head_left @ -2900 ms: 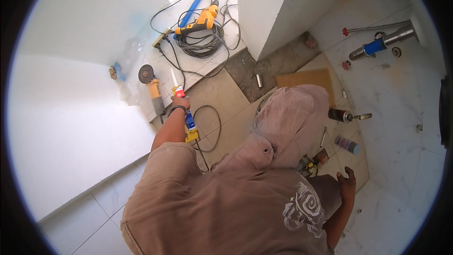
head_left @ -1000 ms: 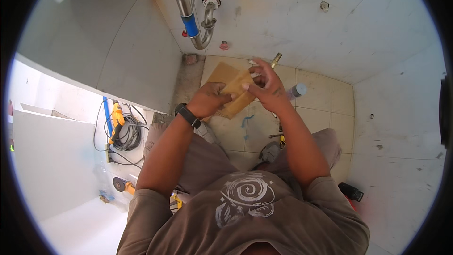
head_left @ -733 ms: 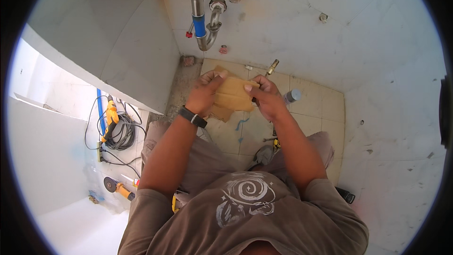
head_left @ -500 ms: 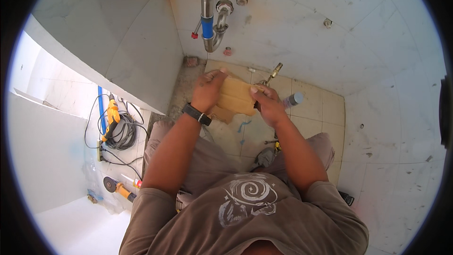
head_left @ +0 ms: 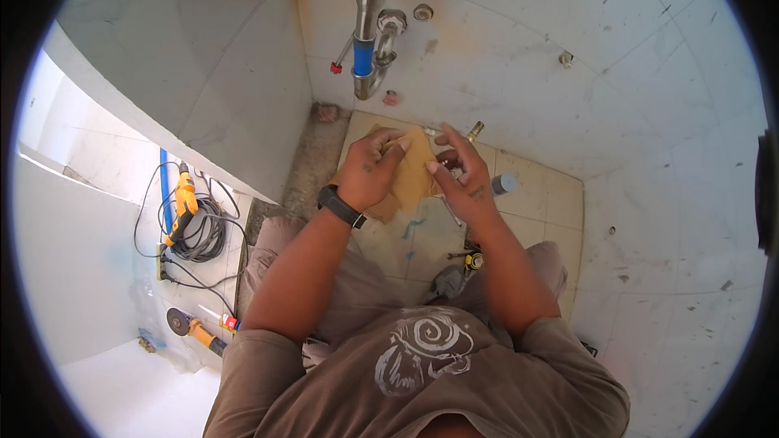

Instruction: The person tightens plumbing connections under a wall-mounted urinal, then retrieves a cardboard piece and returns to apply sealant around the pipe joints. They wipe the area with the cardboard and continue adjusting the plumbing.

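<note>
My left hand [head_left: 369,174], with a black watch [head_left: 342,207] on its wrist, is closed with thumb and fingers pinching a creased tan sheet [head_left: 417,174], paper-like and bent. At the right edge of that sheet is my right hand [head_left: 468,182], its index finger raised and its fingers apart; the thumb tip lies close to or against the edge. A browner sheet [head_left: 384,209] shows below the tan one, partly hidden by my left hand. Past my right fingers a brass fitting [head_left: 476,130] stands up, and a grey-capped cylinder [head_left: 505,184] is beside my wrist.
Above hang a chrome drain trap [head_left: 378,73] with blue tape [head_left: 363,57] and a red-handled valve [head_left: 336,67]. At left lie a yellow power tool [head_left: 186,203], coiled cable [head_left: 203,235] and an angle grinder [head_left: 193,328]. A tape measure [head_left: 473,261] rests between my legs.
The tan sheet was spread between both hands; now it is narrower and more upright in my left hand. My right hand has loosened its hold and its fingers have spread.
</note>
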Demonstrator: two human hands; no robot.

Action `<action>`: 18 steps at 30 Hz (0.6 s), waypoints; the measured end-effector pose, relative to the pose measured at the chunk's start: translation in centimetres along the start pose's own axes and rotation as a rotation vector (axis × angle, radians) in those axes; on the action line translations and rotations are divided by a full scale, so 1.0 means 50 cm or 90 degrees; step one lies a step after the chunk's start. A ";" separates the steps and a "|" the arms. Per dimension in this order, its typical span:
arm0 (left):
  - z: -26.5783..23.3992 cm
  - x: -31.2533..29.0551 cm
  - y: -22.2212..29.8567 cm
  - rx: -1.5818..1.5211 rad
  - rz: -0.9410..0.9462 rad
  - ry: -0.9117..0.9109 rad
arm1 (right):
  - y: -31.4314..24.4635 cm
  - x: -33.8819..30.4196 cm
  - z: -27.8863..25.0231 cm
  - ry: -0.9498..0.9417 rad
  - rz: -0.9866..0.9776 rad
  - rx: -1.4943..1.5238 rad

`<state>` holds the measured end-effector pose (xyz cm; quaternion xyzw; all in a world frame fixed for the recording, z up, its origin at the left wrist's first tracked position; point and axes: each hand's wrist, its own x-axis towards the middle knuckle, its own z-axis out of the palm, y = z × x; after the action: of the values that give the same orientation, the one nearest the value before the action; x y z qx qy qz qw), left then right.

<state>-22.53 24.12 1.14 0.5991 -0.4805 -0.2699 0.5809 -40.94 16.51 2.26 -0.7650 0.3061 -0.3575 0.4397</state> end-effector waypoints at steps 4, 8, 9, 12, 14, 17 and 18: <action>0.013 -0.001 0.000 -0.049 -0.014 -0.028 | -0.022 0.032 -0.014 -0.131 -0.071 -0.100; 0.015 -0.004 0.003 -0.057 0.069 0.028 | -0.023 0.044 0.003 -0.129 0.071 -0.005; 0.013 -0.005 0.004 -0.025 0.084 0.021 | -0.022 0.045 0.003 -0.134 0.140 -0.016; -0.004 -0.009 0.004 0.036 0.137 -0.011 | -0.023 0.045 -0.001 -0.157 0.127 -0.026; -0.011 -0.010 0.005 0.047 0.149 -0.033 | -0.025 0.046 -0.005 -0.188 0.147 -0.025; -0.008 -0.010 0.005 0.038 0.158 -0.031 | -0.031 0.047 -0.010 -0.197 0.183 -0.059; -0.004 -0.010 0.006 0.030 0.158 -0.020 | -0.032 0.047 -0.011 -0.199 0.198 -0.072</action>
<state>-22.62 24.68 1.32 0.5443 -0.5662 -0.1934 0.5880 -39.82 15.12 4.55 -0.7782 0.3680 -0.1448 0.4879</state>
